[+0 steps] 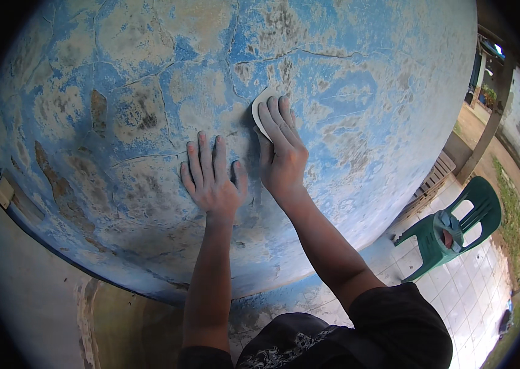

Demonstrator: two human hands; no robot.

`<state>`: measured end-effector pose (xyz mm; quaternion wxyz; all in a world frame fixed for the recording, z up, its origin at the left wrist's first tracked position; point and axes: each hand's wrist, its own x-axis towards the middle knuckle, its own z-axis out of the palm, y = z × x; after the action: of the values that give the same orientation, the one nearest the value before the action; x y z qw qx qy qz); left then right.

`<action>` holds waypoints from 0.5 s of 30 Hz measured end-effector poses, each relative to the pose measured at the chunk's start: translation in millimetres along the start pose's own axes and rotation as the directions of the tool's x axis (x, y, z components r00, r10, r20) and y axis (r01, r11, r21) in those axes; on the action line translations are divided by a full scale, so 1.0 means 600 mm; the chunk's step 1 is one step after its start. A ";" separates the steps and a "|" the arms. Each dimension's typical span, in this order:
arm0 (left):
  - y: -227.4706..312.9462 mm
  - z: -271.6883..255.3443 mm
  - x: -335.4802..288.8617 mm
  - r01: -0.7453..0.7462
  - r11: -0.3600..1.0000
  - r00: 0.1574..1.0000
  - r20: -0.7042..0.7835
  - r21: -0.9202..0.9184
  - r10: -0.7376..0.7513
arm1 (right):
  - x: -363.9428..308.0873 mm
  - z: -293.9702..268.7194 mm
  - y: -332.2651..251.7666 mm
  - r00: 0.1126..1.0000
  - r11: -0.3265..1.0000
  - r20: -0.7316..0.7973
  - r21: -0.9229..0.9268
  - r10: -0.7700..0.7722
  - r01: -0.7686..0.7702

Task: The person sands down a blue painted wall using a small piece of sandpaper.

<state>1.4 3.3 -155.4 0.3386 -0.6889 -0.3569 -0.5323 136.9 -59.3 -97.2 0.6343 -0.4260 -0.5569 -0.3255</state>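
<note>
A weathered wall point(211, 92) with patchy blue paint, cracks and dark stains fills most of the view. My left hand point(214, 181) lies flat against it, fingers spread, holding nothing. To its right and a little higher, my right hand point(283, 147) presses a thin whitish sheet point(264, 104) with a curved edge to the wall. The sheet looks like sandpaper, though its face against the wall is hidden. Its fingers lie over the sheet, with the thumb at the left side. Both hands look dusty.
On the tiled floor point(457, 283) at the right stands a green plastic chair point(481, 203) with a bluish bundle point(446, 230) on its seat. A slatted wooden piece point(435, 178) leans near the wall's right end. A small switch plate point(4, 192) sits at far left.
</note>
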 end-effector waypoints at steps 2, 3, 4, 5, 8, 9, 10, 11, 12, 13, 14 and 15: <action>0.000 0.004 0.002 -0.002 1.000 1.000 -0.005 0.006 0.002 | -0.045 -0.004 0.007 0.999 0.999 0.027 -0.010 0.039 -0.039; -0.003 0.005 0.000 0.000 1.000 1.000 -0.015 0.007 0.000 | -0.085 -0.005 0.010 0.995 0.997 0.056 -0.022 0.082 -0.081; 0.003 0.009 -0.002 0.003 1.000 1.000 -0.024 -0.011 -0.003 | -0.139 -0.013 0.024 0.991 0.993 0.075 -0.052 0.108 -0.105; 0.004 0.007 -0.002 -0.002 1.000 1.000 -0.021 -0.014 0.002 | -0.182 -0.015 0.032 0.991 0.992 0.072 -0.055 0.114 -0.110; 0.001 0.007 0.003 -0.008 1.000 0.999 -0.038 -0.017 0.007 | -0.205 -0.012 0.029 0.987 0.987 0.050 -0.050 0.154 -0.152; -0.002 0.010 0.001 -0.004 1.000 0.999 -0.036 -0.017 0.004 | -0.171 -0.004 0.023 0.987 0.988 0.048 -0.051 0.151 -0.148; -0.003 0.010 -0.005 0.002 1.000 1.000 -0.026 -0.018 -0.002 | -0.125 0.000 0.012 0.990 0.991 0.046 -0.035 0.131 -0.129; -0.002 0.008 -0.005 0.005 1.000 1.000 -0.029 -0.020 -0.006 | -0.084 -0.004 0.006 0.993 0.994 0.041 -0.017 0.106 -0.106; -0.005 0.005 -0.007 0.001 1.000 1.000 -0.017 -0.012 -0.001 | -0.058 -0.009 0.005 0.994 0.995 0.044 -0.010 0.104 -0.103; -0.006 0.004 -0.004 -0.006 1.000 1.000 -0.013 -0.008 0.006 | -0.033 -0.014 0.005 0.996 0.997 0.052 0.005 0.077 -0.077; -0.005 0.003 -0.010 -0.005 1.000 1.000 -0.020 -0.004 0.005 | -0.019 -0.018 0.008 0.997 0.998 0.059 0.021 0.051 -0.052; -0.003 0.005 -0.022 -0.017 1.000 1.000 -0.018 0.002 0.017 | -0.022 -0.024 0.010 0.997 0.999 0.055 0.028 0.045 -0.047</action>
<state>-0.9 4.7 -168.7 0.3468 -0.6869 -0.3484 -0.5352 146.1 -70.4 -111.4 0.6324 -0.4382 -0.5687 -0.2910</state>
